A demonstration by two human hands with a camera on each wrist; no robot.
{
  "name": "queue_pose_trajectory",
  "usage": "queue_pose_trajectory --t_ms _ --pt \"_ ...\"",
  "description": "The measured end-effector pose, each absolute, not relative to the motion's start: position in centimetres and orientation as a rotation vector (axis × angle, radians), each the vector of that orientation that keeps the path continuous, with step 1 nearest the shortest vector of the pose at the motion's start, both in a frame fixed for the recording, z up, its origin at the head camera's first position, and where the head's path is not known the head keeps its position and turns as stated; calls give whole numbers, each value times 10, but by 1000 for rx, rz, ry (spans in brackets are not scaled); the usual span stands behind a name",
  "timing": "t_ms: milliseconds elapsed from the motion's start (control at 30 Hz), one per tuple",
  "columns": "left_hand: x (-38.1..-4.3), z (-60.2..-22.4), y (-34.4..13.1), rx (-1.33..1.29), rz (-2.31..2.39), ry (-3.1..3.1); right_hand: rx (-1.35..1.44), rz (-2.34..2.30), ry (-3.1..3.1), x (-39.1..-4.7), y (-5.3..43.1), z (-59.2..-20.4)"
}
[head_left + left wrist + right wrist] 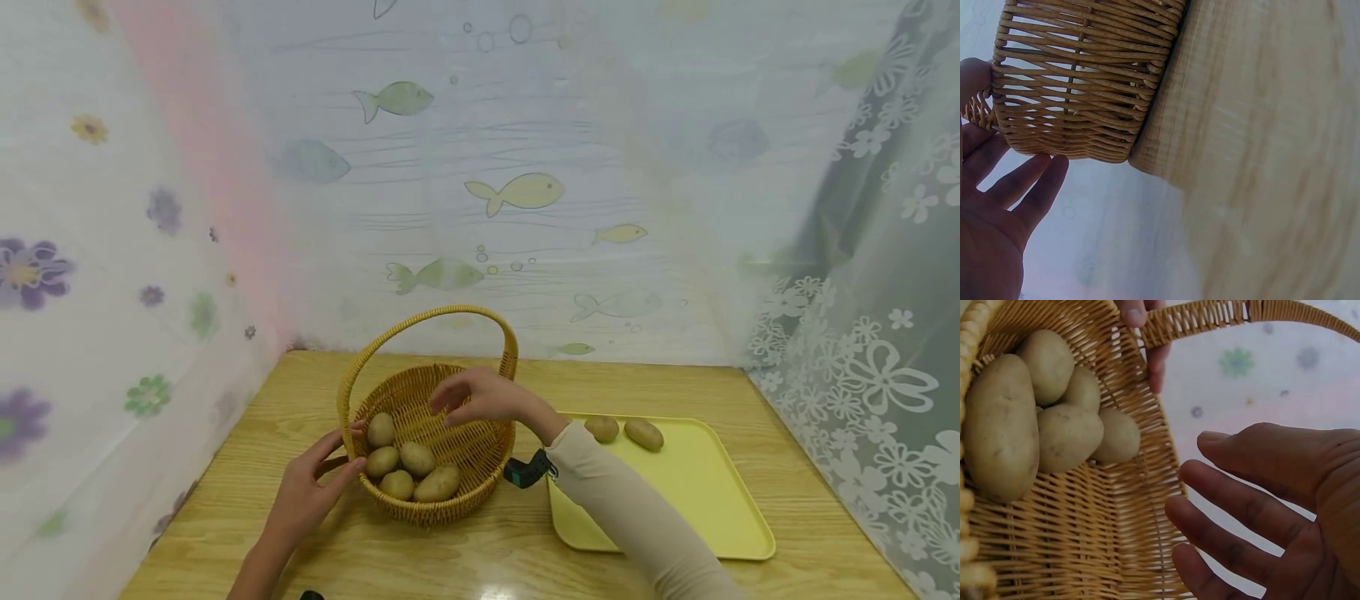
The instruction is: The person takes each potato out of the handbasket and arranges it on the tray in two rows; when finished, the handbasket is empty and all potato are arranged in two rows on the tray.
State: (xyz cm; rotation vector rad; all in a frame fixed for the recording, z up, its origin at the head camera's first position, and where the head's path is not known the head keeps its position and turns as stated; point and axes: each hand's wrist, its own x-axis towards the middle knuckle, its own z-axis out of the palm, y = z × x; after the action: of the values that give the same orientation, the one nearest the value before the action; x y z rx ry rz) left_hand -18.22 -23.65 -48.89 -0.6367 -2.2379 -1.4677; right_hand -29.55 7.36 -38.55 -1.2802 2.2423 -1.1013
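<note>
A wicker basket [474,454] with a tall arched handle stands on the wooden table. Several potatoes [437,483] lie together in its left and front part. My left hand [302,490] holds the basket's left side where the handle meets the rim, thumb on the near side of the handle; in the left wrist view, fingertips [1054,172] rest against the outer weave. Over the basket's right half hovers my right hand [483,395], holding nothing. The right wrist view shows its fingers [1229,509] spread and loosely bent, apart from the potatoes.
To the right of the basket lies a yellow tray [712,500] with two potatoes [643,434] near its far edge; my right forearm crosses over its left part. Curtains with fish and flowers [885,379] hang around the table [517,567] at the back and both sides.
</note>
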Motion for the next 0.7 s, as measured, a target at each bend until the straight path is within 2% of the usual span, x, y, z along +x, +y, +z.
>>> queue_pose_trajectory --t_ms 700 --pt "-186 -490 -237 -615 -1455 -2245 -1158 -1065 2188 -306 33 -419"
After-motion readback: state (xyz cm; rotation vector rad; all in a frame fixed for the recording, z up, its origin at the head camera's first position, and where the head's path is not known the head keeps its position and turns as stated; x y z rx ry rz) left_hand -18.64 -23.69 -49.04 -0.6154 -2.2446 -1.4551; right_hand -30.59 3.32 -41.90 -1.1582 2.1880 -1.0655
